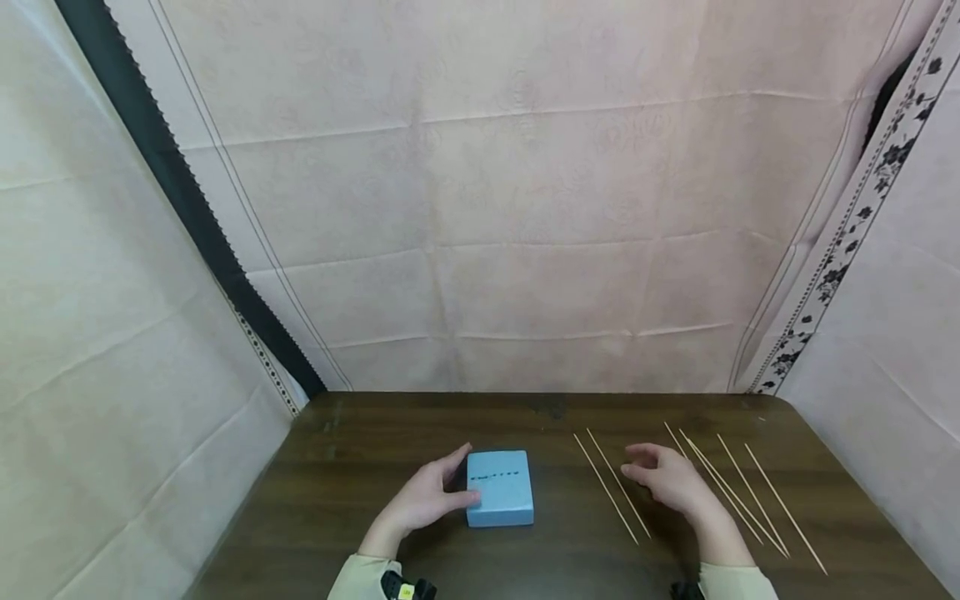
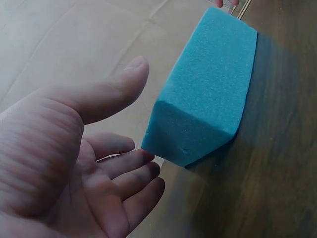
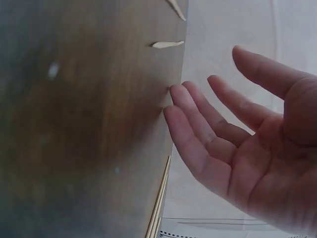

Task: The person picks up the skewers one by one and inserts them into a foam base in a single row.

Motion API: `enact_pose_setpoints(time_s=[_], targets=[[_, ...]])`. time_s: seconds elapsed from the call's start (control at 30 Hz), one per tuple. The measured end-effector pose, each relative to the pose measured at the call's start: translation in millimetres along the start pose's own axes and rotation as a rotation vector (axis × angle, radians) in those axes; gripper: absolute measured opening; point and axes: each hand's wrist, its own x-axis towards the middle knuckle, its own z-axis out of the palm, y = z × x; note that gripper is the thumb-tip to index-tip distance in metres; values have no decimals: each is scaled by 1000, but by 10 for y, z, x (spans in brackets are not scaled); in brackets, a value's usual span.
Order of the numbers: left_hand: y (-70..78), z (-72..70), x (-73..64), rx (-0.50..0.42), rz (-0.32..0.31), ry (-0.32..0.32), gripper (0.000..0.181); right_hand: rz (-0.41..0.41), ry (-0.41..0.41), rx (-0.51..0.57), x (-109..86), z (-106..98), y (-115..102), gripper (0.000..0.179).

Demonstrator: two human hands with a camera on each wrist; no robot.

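Note:
A light blue foam block point(image 1: 501, 490) with a row of small dark marks on top rests on the brown table. My left hand point(image 1: 426, 500) is at its left side, thumb spread from the fingers; in the left wrist view the fingertips come right up to a lower corner of the block point(image 2: 205, 74). Two thin wooden sticks point(image 1: 606, 489) lie slanted to the right of the block. Between these and several more sticks point(image 1: 786, 509) on the right is my right hand point(image 1: 667, 479). Its fingers are loosely bent and hold nothing, low over the tabletop in the right wrist view.
The dark brown wooden table point(image 1: 420, 417) has rounded far corners. Pale cloth point(image 1: 525, 208) hangs behind it and down both sides, with a dark band point(image 1: 195, 200) at the left and a floral-printed strip point(image 1: 847, 242) at the right.

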Motion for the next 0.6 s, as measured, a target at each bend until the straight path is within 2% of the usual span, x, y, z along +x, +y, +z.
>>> enact_pose_setpoints(time_s=[0.2, 0.6], targets=[[-54, 7, -25, 2, 3, -26, 93, 20, -17, 10, 13, 48, 5, 33], [-53, 14, -29, -61, -17, -25, 95, 87, -68, 0, 114, 82, -38, 35]])
